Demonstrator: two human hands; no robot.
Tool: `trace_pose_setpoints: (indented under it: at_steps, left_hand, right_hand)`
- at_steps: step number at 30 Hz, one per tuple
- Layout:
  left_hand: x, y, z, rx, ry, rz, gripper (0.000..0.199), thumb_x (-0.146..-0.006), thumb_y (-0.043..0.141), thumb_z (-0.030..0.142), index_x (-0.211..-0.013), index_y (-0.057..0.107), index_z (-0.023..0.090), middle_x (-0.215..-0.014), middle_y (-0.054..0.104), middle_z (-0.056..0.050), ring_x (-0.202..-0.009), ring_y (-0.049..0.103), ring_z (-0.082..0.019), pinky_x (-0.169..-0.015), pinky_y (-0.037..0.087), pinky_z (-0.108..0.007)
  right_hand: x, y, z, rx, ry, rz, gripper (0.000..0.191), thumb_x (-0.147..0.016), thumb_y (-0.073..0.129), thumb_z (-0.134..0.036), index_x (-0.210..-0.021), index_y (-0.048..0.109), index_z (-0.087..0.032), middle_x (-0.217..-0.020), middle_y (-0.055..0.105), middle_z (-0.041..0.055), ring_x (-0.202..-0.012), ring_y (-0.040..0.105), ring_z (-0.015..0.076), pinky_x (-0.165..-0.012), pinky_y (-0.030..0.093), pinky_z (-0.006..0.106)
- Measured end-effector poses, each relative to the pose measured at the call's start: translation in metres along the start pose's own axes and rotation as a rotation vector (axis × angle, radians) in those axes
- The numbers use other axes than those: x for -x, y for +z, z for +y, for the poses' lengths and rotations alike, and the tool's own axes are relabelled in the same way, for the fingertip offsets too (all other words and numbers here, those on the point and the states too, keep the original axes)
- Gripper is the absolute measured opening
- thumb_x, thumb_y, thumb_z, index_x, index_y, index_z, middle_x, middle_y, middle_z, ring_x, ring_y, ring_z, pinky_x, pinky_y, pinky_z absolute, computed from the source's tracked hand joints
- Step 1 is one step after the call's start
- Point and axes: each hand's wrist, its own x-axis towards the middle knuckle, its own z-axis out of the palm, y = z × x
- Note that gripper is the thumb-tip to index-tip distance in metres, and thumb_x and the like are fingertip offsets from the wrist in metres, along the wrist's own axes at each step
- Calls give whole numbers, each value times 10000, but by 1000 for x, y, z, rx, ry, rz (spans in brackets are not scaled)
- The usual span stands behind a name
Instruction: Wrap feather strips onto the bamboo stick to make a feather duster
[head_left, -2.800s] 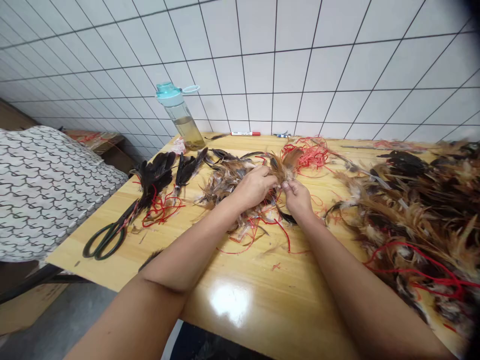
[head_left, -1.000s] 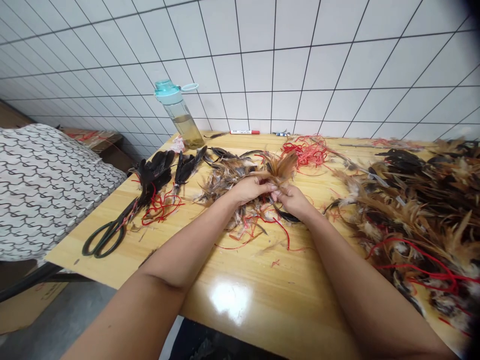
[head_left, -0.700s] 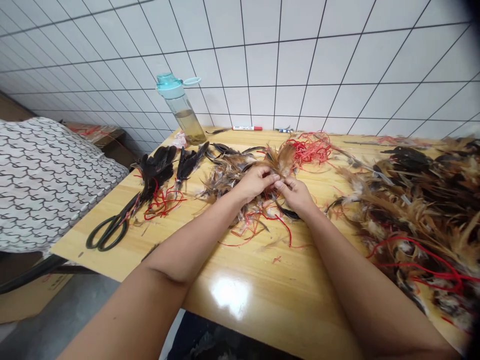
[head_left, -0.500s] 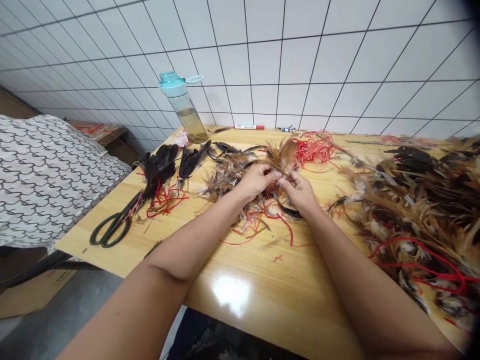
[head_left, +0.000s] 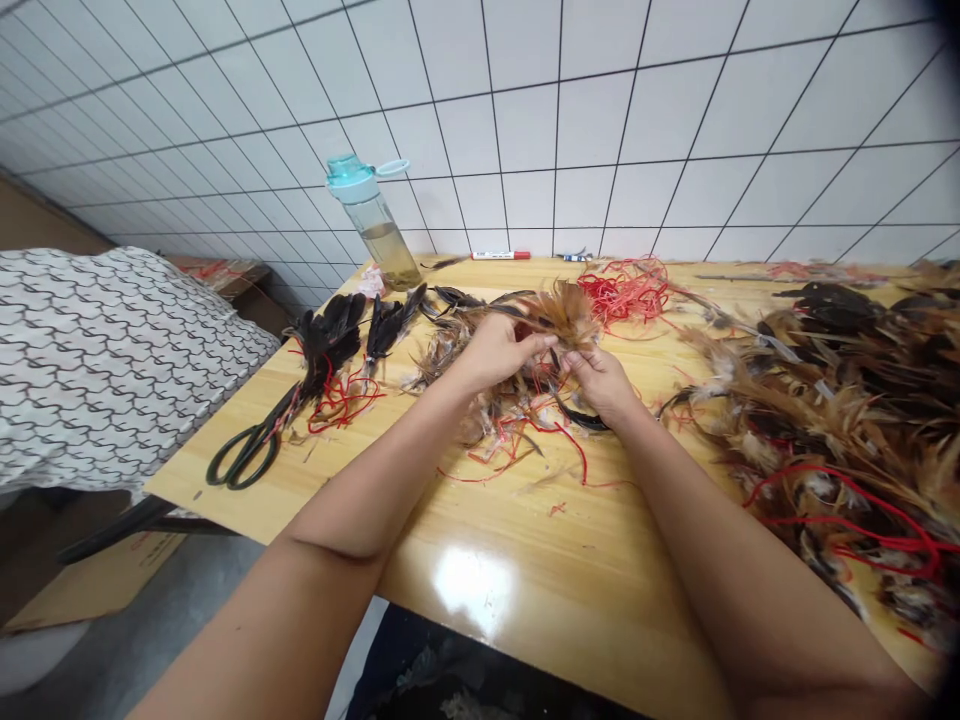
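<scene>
Over the middle of the table, my right hand [head_left: 598, 382] pinches the lower end of a bunch of brown feathers [head_left: 571, 312], which fans out upward. Just left of it, my left hand [head_left: 501, 350] is closed with thumb and fingers together at a feather beside the bunch. A pile of loose brown and grey feathers [head_left: 442, 350] lies under and behind my left hand. Below both hands are scraps of red string [head_left: 582, 455] and a curved black feather [head_left: 581, 415].
A large feather heap [head_left: 847, 400] covers the right side. Red string [head_left: 626, 290] lies tangled behind my hands. At left are scissors [head_left: 244, 455], black feather bunches [head_left: 330, 335] and a water bottle [head_left: 386, 240]. A red marker [head_left: 501, 255] lies by the tiled wall.
My left hand has shifted slightly left, away from my right hand, and its fingers now reach a feather at the bunch's left side. The camera view has turned a little left.
</scene>
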Motion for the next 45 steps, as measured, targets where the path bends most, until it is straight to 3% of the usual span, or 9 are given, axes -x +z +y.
trace_pose_setpoints:
  at_steps: [4,7,12,16,24,30,36,41,45]
  left_hand:
    - [32,-21,36,-395,217,-342,81,-828,621,194,-848,698,178,-843,659,-31,-811,592,-139,-786,450,-260]
    - [60,-17,32,-578,232,-497,156,-868,565,168,-905,711,206,-863,647,-40,-868,586,-152,-820,453,-274]
    - [80,7,7,-795,181,-431,233,-881,549,212,-1076,676,223,-976,625,-70,-949,559,-198,-867,461,-339]
    - [75,18,4,-892,222,-438,170,-895,519,213,-956,673,177,-926,606,-87,-909,533,-211,-827,460,-340]
    - [58,-1,14,-727,163,-309,106,-876,493,129,-866,589,171,-922,613,-61,-904,542,-195,-855,441,-348]
    - [63,12,28,-763,308,-413,201,-918,470,187,-1006,650,207,-992,612,-60,-945,521,-191,-861,425,-327]
    - [57,32,1,-816,392,-543,213,-905,477,160,-978,673,197,-918,598,-79,-947,470,-220,-831,421,-330]
    - [56,18,-1,-590,267,-371,120,-890,491,153,-826,591,168,-911,621,-61,-936,511,-189,-871,414,-329]
    - [59,-3,1,-316,-1,-117,67,-887,490,199,-847,541,180,-812,630,-10,-762,570,-134,-743,444,-275]
  right_hand:
    - [-1,0,1,-41,-20,-4,347,-785,519,-523,-623,512,-215,-633,499,4,-652,444,159,-686,385,302]
    - [-1,1,2,-41,0,-1,376,-781,519,-555,-617,503,-217,-612,481,-4,-642,430,156,-669,378,294]
    - [2,1,0,-34,28,24,381,-781,527,-560,-616,509,-218,-593,477,-11,-619,414,150,-645,369,287]
    - [2,0,-1,-18,44,50,358,-783,533,-527,-611,508,-213,-593,483,-15,-620,422,144,-654,364,285]
    - [1,0,-2,-20,21,64,375,-777,508,-556,-611,495,-220,-600,458,-15,-626,416,151,-667,338,293]
    - [-1,1,0,-1,6,57,366,-796,495,-527,-605,486,-215,-615,482,-3,-638,441,154,-667,350,295]
    - [-2,1,3,21,26,54,355,-800,498,-508,-615,490,-205,-593,478,-16,-620,430,140,-649,354,286]
    - [-2,0,4,-4,9,45,381,-799,499,-540,-619,492,-204,-615,480,-12,-641,435,145,-677,361,300]
    - [-3,-1,6,-45,9,38,428,-792,527,-591,-598,464,-215,-632,466,-4,-662,430,151,-678,386,300]
